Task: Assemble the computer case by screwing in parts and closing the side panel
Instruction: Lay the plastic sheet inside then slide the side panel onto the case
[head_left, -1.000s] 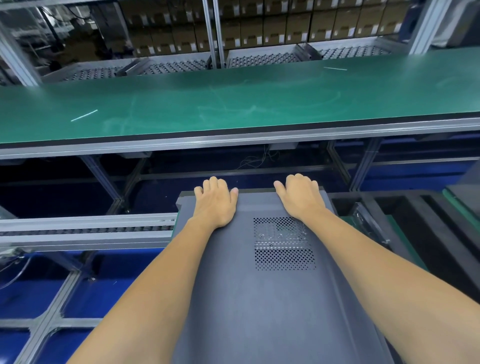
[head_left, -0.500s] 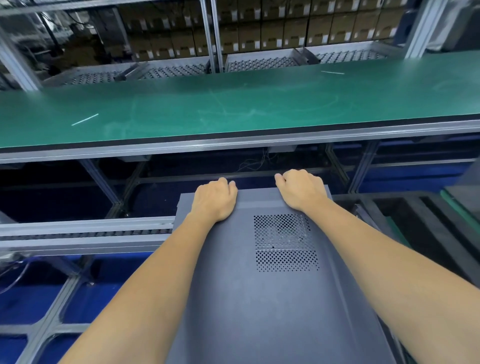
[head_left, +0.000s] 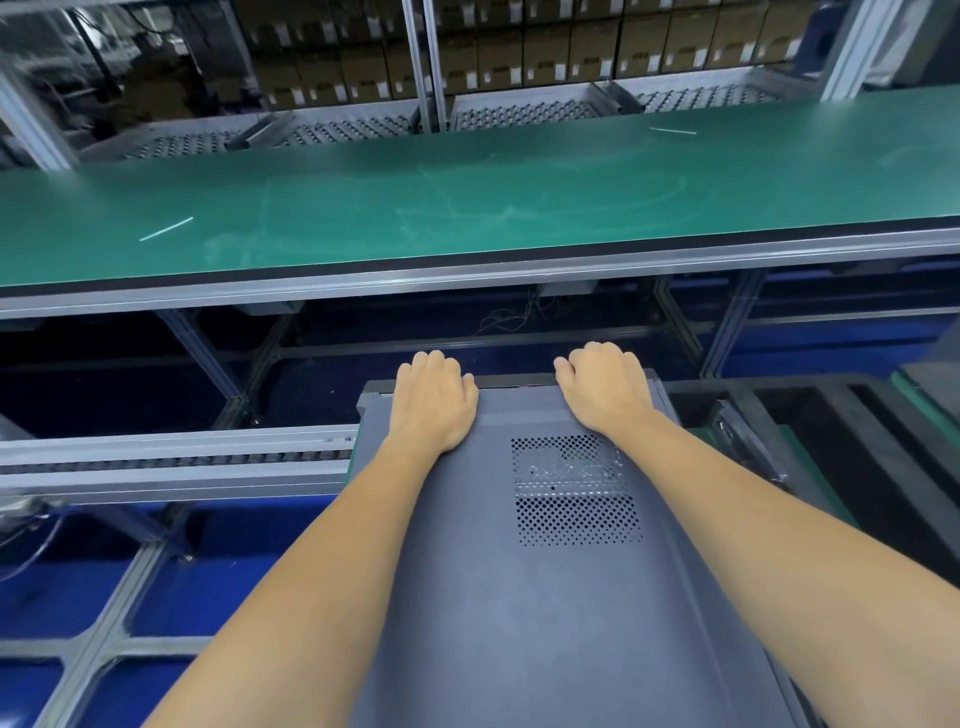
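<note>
The dark grey computer case lies flat below me, its side panel (head_left: 550, 613) facing up with a perforated vent patch (head_left: 574, 491) right of centre. My left hand (head_left: 431, 402) lies palm down on the panel's far left part, its fingers curled over the far edge. At the far right part my right hand (head_left: 605, 389) does the same, fingers hooked over the edge. The fingertips of both hands are hidden behind the edge. A thin strip of the case frame (head_left: 514, 381) shows beyond the panel's far edge between the hands.
A long green workbench (head_left: 467, 208) runs across in front, higher than the case. A roller conveyor rail (head_left: 171, 457) ends at the case's left side. Black foam trays (head_left: 831, 431) sit to the right. Stacked cartons (head_left: 571, 47) fill the shelves behind.
Both hands went from lying flat with straight fingers to curling their fingers over the panel's far edge. The panel has slid slightly towards me, baring a strip of frame.
</note>
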